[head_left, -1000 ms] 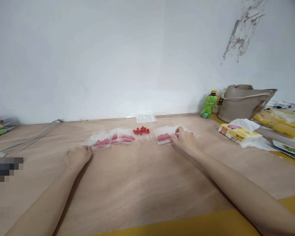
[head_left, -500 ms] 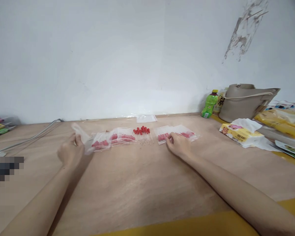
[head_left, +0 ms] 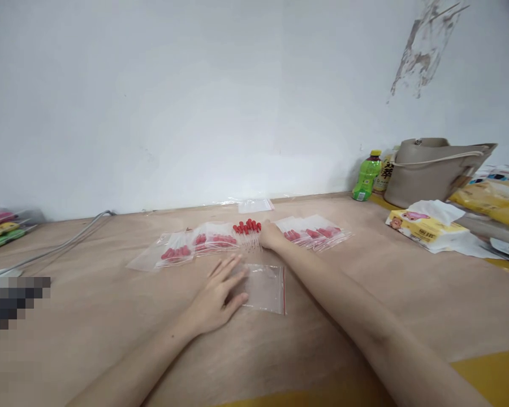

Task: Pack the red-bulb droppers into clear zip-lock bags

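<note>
My left hand (head_left: 220,295) lies palm down, fingers apart, its fingertips touching the left edge of a flat clear zip bag (head_left: 263,288) with a red closing line. My right hand (head_left: 272,236) is at the right side of a bunch of loose red-headed pieces with thin pale stems (head_left: 246,227). Its fingers are curled in and partly hidden, so what they grip cannot be made out. Left of the bunch, overlapping zip bags (head_left: 215,238) hold similar red pieces, and an end bag (head_left: 177,252) holds several more. To the right are further filled bags (head_left: 316,232).
Against the wall lies a white-looking packet (head_left: 255,206). At right are a green bottle (head_left: 367,178), a grey-beige bag (head_left: 432,175) and a yellow tissue pack (head_left: 426,229). A grey cable (head_left: 74,240) and coloured packets (head_left: 2,226) are at left.
My left hand has left the bag at far left and come to the centre, where a clear bag now lies. My right hand has moved left from the filled bags to the loose pieces.
</note>
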The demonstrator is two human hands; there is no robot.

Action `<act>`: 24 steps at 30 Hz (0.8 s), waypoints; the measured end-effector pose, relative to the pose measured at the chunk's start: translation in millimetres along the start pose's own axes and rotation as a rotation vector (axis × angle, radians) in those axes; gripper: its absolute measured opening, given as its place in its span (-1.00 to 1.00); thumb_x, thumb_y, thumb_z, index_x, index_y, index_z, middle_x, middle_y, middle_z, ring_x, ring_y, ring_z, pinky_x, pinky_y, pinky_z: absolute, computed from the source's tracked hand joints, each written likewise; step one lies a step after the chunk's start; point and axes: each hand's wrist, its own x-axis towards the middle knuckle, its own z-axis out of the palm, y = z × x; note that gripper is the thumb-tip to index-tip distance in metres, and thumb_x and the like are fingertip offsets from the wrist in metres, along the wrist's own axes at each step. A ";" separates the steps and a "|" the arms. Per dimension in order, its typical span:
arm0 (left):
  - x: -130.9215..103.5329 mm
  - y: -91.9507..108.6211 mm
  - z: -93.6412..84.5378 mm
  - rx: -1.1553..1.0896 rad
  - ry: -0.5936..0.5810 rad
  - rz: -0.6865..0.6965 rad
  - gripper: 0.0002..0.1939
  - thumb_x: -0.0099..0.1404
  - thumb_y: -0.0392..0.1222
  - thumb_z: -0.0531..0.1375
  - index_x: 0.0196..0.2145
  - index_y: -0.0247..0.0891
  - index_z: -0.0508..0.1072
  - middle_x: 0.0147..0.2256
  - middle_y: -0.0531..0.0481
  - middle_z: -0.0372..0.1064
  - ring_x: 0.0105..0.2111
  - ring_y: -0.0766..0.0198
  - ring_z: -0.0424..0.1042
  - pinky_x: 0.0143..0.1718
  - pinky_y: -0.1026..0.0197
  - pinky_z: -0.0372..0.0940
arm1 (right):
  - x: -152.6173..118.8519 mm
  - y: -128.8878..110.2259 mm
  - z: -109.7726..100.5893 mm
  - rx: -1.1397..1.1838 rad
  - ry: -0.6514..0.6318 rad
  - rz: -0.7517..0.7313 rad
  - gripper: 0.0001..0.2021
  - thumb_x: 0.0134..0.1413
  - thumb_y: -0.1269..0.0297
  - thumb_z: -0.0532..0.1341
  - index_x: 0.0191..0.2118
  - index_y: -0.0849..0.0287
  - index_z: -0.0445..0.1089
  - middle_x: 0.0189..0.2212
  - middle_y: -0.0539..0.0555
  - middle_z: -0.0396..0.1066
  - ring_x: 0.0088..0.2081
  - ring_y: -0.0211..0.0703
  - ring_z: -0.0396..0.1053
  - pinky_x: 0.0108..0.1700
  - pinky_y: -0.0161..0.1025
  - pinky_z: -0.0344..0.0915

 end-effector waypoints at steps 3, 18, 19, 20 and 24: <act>-2.5 4.3 0.5 0.002 -0.203 0.096 -0.57 0.35 -0.08 -0.12 0.16 -0.01 -0.01 0.20 0.03 -0.18 0.18 0.18 -0.14 0.16 -0.06 -0.19 | -0.3 -2.4 -5.3 0.037 0.005 0.033 -0.50 -0.18 0.50 0.14 -0.01 0.45 0.10 -0.20 0.41 0.32 -0.17 0.09 0.34 -0.28 -0.19 0.25; 3.5 12.8 6.2 -0.030 -0.061 -0.006 -0.54 0.24 -0.02 0.03 0.09 -0.12 0.18 0.13 -0.08 0.04 0.11 0.07 0.03 0.09 -0.03 -0.01 | -98.8 76.6 -13.7 1.142 0.124 -0.051 -0.24 -0.18 0.30 0.11 0.12 0.08 -0.36 -0.56 -0.20 0.12 -0.65 -0.32 0.30 -0.62 -0.32 0.32; 3.2 12.5 6.4 -0.027 -0.062 -0.004 -0.54 0.25 -0.01 0.02 0.09 -0.12 0.18 0.13 -0.07 0.04 0.11 0.07 0.02 0.09 -0.03 -0.01 | -99.3 75.9 -12.0 1.161 0.130 -0.052 -0.24 -0.18 0.30 0.13 0.12 0.08 -0.35 -0.56 -0.20 0.12 -0.64 -0.32 0.31 -0.61 -0.31 0.34; 3.0 12.2 6.6 -0.024 -0.063 -0.003 -0.54 0.25 -0.01 0.02 0.10 -0.12 0.18 0.13 -0.08 0.04 0.11 0.07 0.02 0.09 -0.04 -0.01 | -99.2 74.9 -10.7 1.172 0.134 -0.057 -0.24 -0.19 0.29 0.14 0.11 0.09 -0.34 -0.56 -0.20 0.13 -0.63 -0.31 0.32 -0.59 -0.30 0.35; 2.9 11.5 7.2 -0.012 -0.071 -0.002 -0.53 0.26 0.02 0.00 0.10 -0.13 0.18 0.13 -0.08 0.04 0.11 0.08 0.02 0.10 -0.04 -0.02 | -98.0 71.1 -9.4 1.178 0.149 -0.081 -0.26 -0.20 0.24 0.18 0.08 0.10 -0.27 -0.56 -0.19 0.14 -0.61 -0.30 0.34 -0.55 -0.28 0.37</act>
